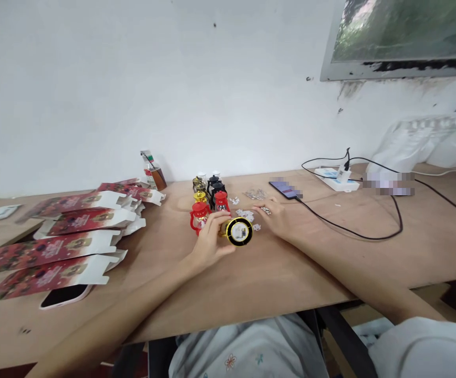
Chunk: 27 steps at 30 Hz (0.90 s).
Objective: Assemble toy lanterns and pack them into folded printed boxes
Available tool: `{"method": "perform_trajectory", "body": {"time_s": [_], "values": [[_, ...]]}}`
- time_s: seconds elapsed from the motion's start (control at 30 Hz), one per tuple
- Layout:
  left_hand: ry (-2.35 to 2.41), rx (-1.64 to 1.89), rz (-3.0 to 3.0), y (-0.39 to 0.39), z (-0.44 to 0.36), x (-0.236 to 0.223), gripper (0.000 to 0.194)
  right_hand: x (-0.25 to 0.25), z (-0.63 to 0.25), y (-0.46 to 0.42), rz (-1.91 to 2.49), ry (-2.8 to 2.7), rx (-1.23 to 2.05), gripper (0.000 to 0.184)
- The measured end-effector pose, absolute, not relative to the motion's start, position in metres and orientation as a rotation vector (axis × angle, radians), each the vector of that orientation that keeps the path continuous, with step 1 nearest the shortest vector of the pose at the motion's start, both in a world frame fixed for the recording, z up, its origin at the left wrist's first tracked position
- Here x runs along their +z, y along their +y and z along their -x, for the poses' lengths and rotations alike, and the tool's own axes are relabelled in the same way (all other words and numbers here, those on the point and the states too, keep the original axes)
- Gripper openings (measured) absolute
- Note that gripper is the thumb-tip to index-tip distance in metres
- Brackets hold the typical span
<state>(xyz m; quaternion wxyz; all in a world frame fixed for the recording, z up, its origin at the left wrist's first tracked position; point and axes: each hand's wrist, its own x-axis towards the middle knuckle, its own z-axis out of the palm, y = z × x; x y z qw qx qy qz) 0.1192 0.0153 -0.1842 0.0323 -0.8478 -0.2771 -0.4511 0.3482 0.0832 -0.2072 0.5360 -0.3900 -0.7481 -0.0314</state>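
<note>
My left hand (211, 242) is closed around a small gold lantern (239, 231), tipped so its round black-rimmed base faces me. My right hand (276, 219) lies on the wooden table (251, 278) just right of the lantern, fingers reaching among small white pieces (247, 214); whether the fingertips hold one is too small to tell. Behind my left hand stands a cluster of little lanterns: red ones (199, 216), a gold one (200, 197) and black ones (214, 186).
Several flat red-and-white cartons (54, 247) lie fanned out at the left, with a phone (63, 295) partly under them. A small bottle (154, 172) stands by the wall. Another phone (285, 189) on a black cable (354, 231) and a white power strip (338, 181) sit at the right.
</note>
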Motion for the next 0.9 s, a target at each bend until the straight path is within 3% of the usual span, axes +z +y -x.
{"method": "perform_trajectory", "body": {"time_s": [0.2,0.37,0.43,0.9], "values": [[-1.104,-1.498,2.675,0.013,-0.113,-0.202,0.047,-0.192,-0.319,0.05,0.815,-1.632,0.098,0.016],[-0.988,-1.415,2.672,0.014,-0.113,-0.198,0.048,-0.186,-0.311,0.032,0.711,-1.541,0.212,0.011],[-0.955,-1.392,2.68,0.014,-0.113,-0.198,0.046,-0.184,-0.311,0.027,0.637,-1.557,0.186,0.005],[-0.931,-1.326,2.602,0.02,-0.114,-0.208,0.041,-0.182,-0.305,0.01,0.367,-2.002,-0.172,0.016]]}}
